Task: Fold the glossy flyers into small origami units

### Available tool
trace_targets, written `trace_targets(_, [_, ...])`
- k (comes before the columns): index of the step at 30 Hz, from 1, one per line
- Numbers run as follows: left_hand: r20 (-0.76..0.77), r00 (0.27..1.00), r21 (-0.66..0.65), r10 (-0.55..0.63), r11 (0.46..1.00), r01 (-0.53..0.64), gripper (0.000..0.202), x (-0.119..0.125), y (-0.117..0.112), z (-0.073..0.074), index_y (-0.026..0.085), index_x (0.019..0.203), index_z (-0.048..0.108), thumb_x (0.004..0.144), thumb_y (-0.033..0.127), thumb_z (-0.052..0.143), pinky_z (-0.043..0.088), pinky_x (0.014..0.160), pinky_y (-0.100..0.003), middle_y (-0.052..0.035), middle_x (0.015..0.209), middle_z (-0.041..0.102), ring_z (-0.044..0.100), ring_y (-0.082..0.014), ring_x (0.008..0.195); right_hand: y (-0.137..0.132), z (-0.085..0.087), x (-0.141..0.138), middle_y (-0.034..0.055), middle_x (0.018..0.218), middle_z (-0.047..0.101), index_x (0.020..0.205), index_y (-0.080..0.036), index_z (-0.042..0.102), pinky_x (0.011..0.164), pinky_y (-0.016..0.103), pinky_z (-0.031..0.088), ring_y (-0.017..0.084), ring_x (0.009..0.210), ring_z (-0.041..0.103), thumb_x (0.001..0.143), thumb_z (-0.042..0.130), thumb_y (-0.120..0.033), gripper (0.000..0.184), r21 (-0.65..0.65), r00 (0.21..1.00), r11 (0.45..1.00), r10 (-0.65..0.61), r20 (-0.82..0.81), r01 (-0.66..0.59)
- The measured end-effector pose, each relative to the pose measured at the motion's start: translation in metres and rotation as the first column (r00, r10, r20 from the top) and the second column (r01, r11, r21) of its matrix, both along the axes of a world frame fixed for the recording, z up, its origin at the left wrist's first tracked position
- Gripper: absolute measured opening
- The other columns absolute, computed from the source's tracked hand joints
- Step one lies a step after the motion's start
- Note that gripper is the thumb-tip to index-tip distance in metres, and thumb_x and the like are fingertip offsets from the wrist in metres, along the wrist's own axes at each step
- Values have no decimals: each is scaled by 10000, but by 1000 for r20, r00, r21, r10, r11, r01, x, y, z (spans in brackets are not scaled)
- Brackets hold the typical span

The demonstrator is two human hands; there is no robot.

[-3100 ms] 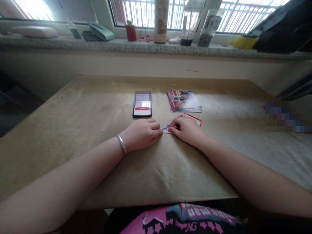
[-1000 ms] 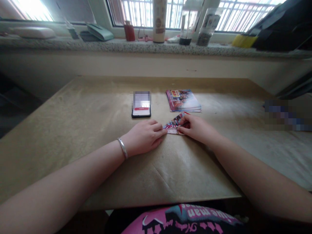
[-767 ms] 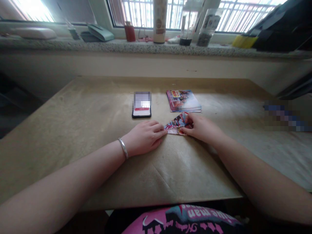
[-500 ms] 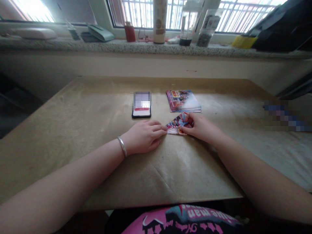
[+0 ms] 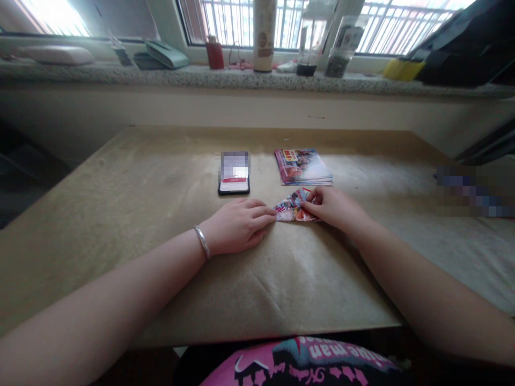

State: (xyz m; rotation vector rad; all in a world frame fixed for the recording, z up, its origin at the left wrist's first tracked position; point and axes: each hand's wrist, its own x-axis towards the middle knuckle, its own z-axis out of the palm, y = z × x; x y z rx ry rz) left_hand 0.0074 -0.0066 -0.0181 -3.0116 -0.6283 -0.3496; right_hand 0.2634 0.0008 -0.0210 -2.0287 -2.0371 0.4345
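A small colourful printed paper point(image 5: 293, 208), folded into a pointed shape, lies flat on the brown table point(image 5: 140, 203) in the middle. My left hand point(image 5: 237, 225), a silver bangle on its wrist, rests with curled fingers, and its fingertips press the paper's left tip. My right hand point(image 5: 333, 206) lies on the paper's right side, fingers bent and pinching the folded edge. A stack of the same printed sheets point(image 5: 302, 166) sits just beyond my right hand.
A phone point(image 5: 234, 174) with a lit screen lies behind my left hand. The stone windowsill point(image 5: 201, 78) at the back holds a red cup, a tall bottle, jars and a teal case. A dark bag stands at the far right.
The paper went from a wider open sheet to a tighter folded point. My right hand slid a little to the right along the fold; my left hand stayed on the tip.
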Motion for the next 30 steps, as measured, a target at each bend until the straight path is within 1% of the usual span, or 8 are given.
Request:
trace_targets(2, [-3,1000,2,-2,1000,2,345,0,0,0,161,1212,570,886,235,487,478,949,-396,-73,1227,626,547,-236,1125,-1,2,-1,47,764,686,777,-216,600,502,266,340,179,649,593,795,553,-509,296,1,1000,1000,0,15,0])
trace_targets(7, [6,1000,16,-2,1000,2,338,-1,0,0,159,1203,579,891,237,475,487,942,-399,-74,1217,634,556,-239,1120,-8,13,-4,82,775,689,706,-216,613,497,288,323,225,681,609,808,478,-610,428,10,978,999,-35,208,33])
trace_targets(9, [9,1000,18,-4,1000,4,339,-1,0,0,157,1202,580,890,237,477,490,940,-396,-74,1214,635,558,-238,1120,-8,15,-3,90,786,691,717,-213,628,506,288,328,231,699,618,812,460,-626,456,-9,972,999,-48,229,51])
trace_targets(12, [14,1000,16,-9,1000,9,343,-1,1,-1,156,1207,577,885,233,485,491,944,-398,-72,1214,636,557,-237,1125,-6,12,-3,75,836,700,807,-212,640,532,277,353,214,726,627,806,498,-593,406,-28,988,998,-53,146,58])
trace_targets(15, [14,1000,15,-14,1000,14,345,-1,1,0,153,1205,578,882,232,487,495,938,-402,-73,1212,637,561,-240,1118,-3,9,-3,61,834,704,839,-208,641,536,266,360,195,720,629,810,524,-550,363,-56,998,998,-38,51,41])
trace_targets(21, [5,1000,27,-14,1000,13,340,-1,1,2,152,1201,582,883,230,488,496,936,-393,-70,1219,633,564,-236,1109,-2,7,-1,76,864,706,898,-214,656,529,281,343,221,744,630,802,504,-608,433,9,990,996,-91,104,91])
trace_targets(25, [13,1000,56,-22,998,21,316,-1,2,0,154,1181,592,892,222,486,502,919,-383,-71,1199,642,573,-228,1100,2,3,1,55,784,693,865,-205,664,510,268,343,188,669,610,769,574,-570,388,-16,996,996,-83,11,83])
trace_targets(30, [30,999,132,-30,991,25,220,-3,6,-1,189,1024,651,947,242,452,515,855,-320,-27,1115,678,604,-190,1041,3,-1,-6,11,652,638,875,-187,673,474,245,315,129,543,541,794,601,-435,270,-38,985,998,-48,-167,43])
